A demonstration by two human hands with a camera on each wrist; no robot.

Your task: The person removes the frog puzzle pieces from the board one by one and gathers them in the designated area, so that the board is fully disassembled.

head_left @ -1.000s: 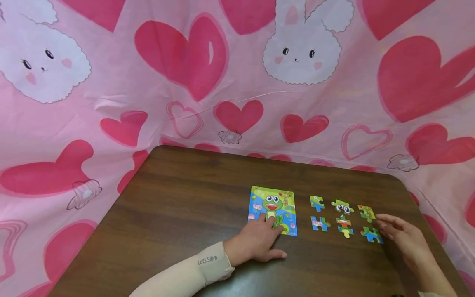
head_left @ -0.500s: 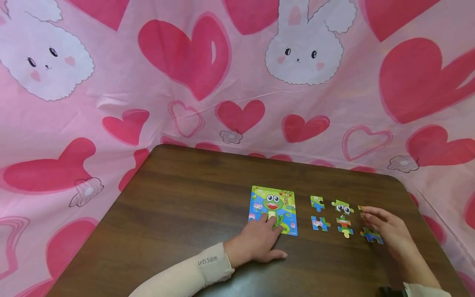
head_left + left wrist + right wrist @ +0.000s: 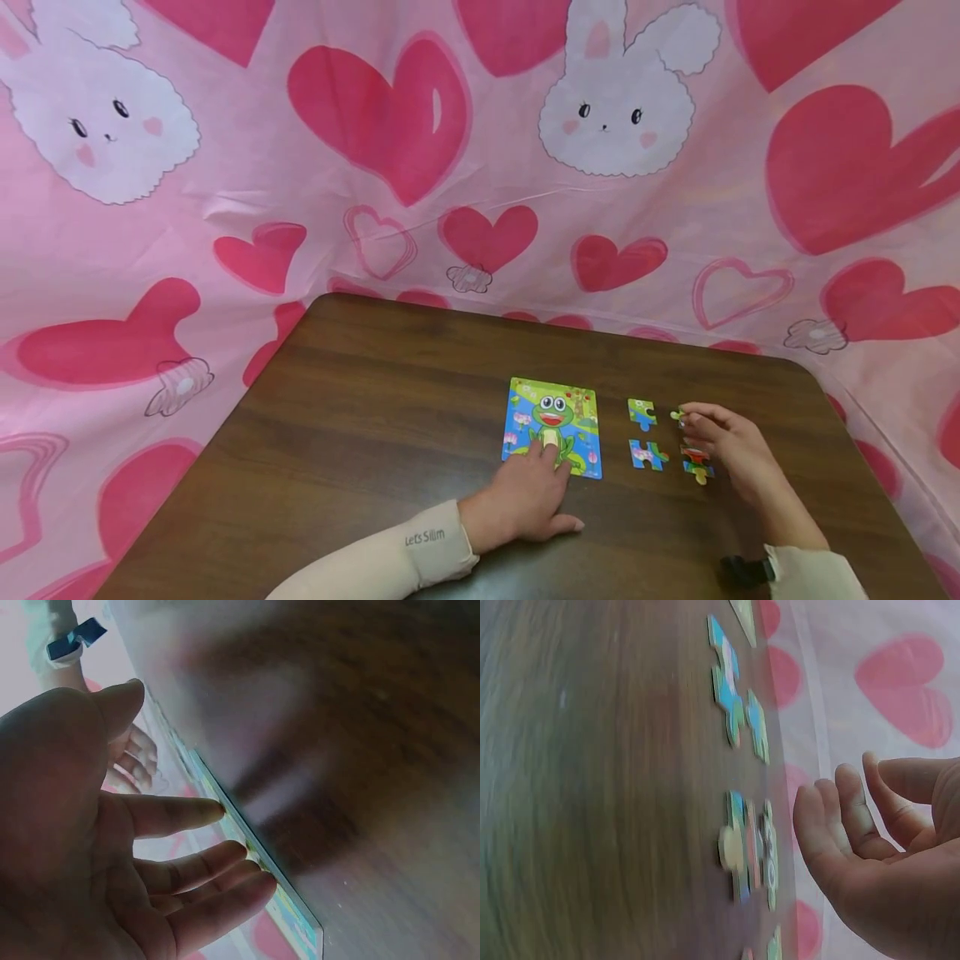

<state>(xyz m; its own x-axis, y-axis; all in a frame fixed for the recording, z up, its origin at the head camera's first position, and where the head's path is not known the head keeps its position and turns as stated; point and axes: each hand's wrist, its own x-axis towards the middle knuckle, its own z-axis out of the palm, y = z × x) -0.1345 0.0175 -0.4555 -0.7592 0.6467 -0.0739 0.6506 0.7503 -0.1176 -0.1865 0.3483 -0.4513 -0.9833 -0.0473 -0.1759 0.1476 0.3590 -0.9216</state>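
A frog picture card (image 3: 555, 408) lies flat on the brown table. My left hand (image 3: 528, 496) rests on its lower part with extended fingers, and the left wrist view shows the fingertips touching it. Right of the card lie several jigsaw pieces, including a flower piece (image 3: 641, 413) and a pink lotus piece (image 3: 647, 455). My right hand (image 3: 738, 458) hovers over the right-hand pieces, fingers loosely bent. The eyes piece (image 3: 770, 859) is mostly hidden by it in the head view. The right wrist view shows a gap between fingers and pieces, with nothing held.
The brown wooden table (image 3: 360, 400) has rounded far corners. Behind and beside it hangs a pink cloth (image 3: 495, 167) with hearts and rabbits. A dark band (image 3: 746, 572) is on my right wrist, by the sleeve.
My right hand has moved left, from beside the rightmost pieces to over the eyes piece. It now covers the right column of pieces. My left hand has stayed on the card.
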